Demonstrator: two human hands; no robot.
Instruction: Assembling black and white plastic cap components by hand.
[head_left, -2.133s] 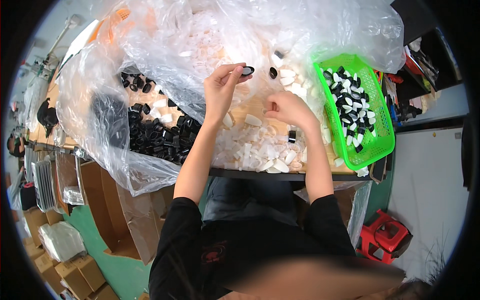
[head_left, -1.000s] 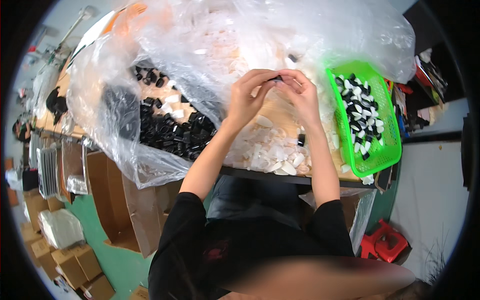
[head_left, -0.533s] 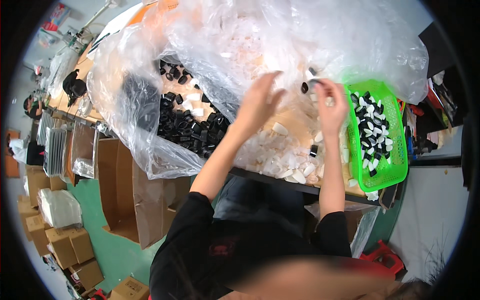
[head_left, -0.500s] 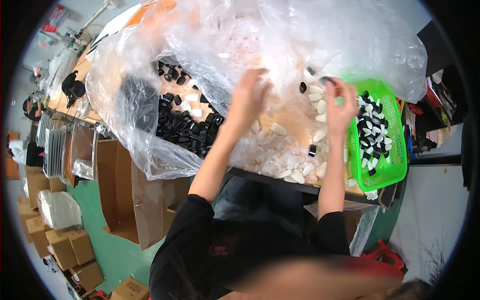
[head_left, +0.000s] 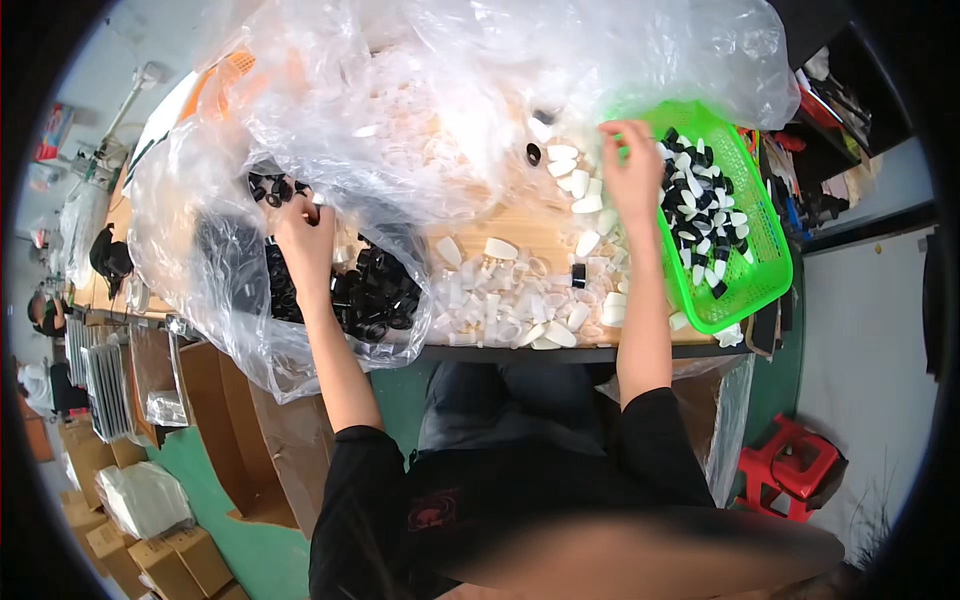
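My left hand [head_left: 305, 240] reaches into a clear plastic bag [head_left: 395, 345] holding a heap of small black ring-shaped caps [head_left: 375, 295]. Its fingers are bent together at the far side of the heap, and what they pinch is hidden among the dark caps. Beside the green basket's left edge, my right hand [head_left: 634, 178] is raised with thumb and fingers curled but apart, nothing visible between them. Several white tapered pieces [head_left: 580, 183] lie just left of it. The green basket [head_left: 735, 312] holds many white pieces fitted with black caps [head_left: 705, 205].
Translucent and white pieces [head_left: 500, 300] spread along the table's near edge, with one black cap [head_left: 579, 276] among them. A loose black cap [head_left: 533, 154] lies farther back. Large clear plastic sheeting [head_left: 620, 50] covers the far side. A red stool [head_left: 795, 465] stands at right, cardboard boxes [head_left: 170, 560] at left.
My left hand has moved left, from over the table middle into the bag of black caps. The dark piece my right hand pinched no longer shows in it. The whole view has shifted.
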